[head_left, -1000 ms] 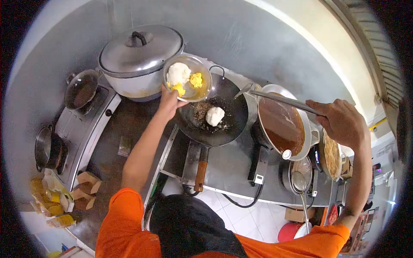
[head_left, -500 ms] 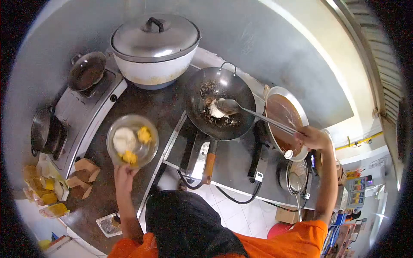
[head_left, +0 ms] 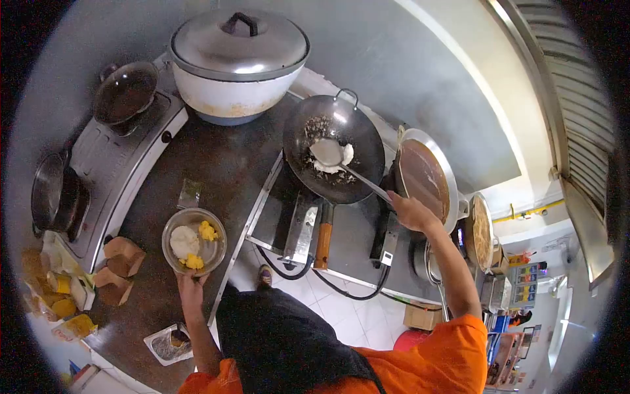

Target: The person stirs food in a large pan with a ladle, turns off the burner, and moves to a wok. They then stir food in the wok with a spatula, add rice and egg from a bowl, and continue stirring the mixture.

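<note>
- Black wok (head_left: 364, 148) on the stove at centre, wooden handle (head_left: 324, 244) pointing back toward the body.
- Dark chopped bits (head_left: 317, 126) scattered over the wok's floor.
- White lump (head_left: 347, 155) low in the wok, partly hidden beneath the head of a long-handled metal spatula (head_left: 327, 152).
- Right hand (head_left: 415, 213) wrapped round the spatula's handle, just outside the wok's rim, near a pot (head_left: 436, 144) of brown liquid (head_left: 422, 178).
- Left hand (head_left: 190, 287) gripping the near edge of a round metal bowl (head_left: 212, 252), well apart from the wok.
- Bowl over the dark countertop (head_left: 226, 174); resting or lifted, impossible to tell.
- Inside the bowl: white mound (head_left: 184, 242) and two yellow clumps (head_left: 207, 230), one at the far right, one at the near edge.
- Just beyond the bowl, a small clear packet (head_left: 190, 194), contents hard to make out.
- Left of the bowl, brown paper cartons (head_left: 121, 259) near yellow pouches (head_left: 62, 305).
- Nearer the body, a shallow rectangular tray (head_left: 163, 345) with something dark inside.
- Large lidded pot (head_left: 239, 95) at the back, left of the wok.
</note>
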Demonstrator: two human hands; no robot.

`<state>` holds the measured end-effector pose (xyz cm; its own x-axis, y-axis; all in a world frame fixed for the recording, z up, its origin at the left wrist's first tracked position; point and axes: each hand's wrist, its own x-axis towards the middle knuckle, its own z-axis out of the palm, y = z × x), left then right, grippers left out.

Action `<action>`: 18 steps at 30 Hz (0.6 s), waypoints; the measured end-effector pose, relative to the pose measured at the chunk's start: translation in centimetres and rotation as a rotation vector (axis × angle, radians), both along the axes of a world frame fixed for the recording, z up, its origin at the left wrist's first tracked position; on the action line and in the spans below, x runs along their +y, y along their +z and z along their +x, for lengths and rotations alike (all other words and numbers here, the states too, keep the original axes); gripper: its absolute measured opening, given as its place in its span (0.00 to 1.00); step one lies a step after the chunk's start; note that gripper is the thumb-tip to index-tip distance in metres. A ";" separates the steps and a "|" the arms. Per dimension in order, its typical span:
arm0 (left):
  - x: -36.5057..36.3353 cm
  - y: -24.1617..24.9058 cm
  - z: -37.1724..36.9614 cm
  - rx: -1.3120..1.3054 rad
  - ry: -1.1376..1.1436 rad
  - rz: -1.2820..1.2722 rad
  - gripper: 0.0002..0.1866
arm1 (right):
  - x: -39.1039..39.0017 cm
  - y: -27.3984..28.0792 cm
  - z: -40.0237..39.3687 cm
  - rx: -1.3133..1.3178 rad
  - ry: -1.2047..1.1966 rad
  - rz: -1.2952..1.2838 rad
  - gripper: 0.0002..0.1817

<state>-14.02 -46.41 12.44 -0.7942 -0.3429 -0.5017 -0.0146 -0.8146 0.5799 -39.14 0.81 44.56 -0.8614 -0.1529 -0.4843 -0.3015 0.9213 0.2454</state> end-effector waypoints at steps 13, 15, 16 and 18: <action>10.3 5.7 -3.1 -0.153 -0.111 -0.477 0.19 | -0.7 6.0 -6.7 -0.101 0.148 -0.037 0.22; 14.4 9.5 -7.0 -0.068 -0.407 -0.374 0.18 | -2.6 9.6 -7.7 -0.242 0.161 0.105 0.22; 16.8 10.5 -8.5 -0.049 -0.486 -0.363 0.19 | -0.8 7.8 -9.2 -0.247 0.161 0.103 0.22; 22.2 1.3 -12.0 0.388 -0.612 -1.031 0.25 | 3.9 2.9 -12.7 0.067 0.450 0.033 0.23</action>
<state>-26.01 -24.20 13.78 -0.9959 0.0398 0.0807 0.0842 0.0982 0.9916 -51.89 4.68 47.42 -0.7422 -0.5045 -0.4411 -0.6527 0.6936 0.3049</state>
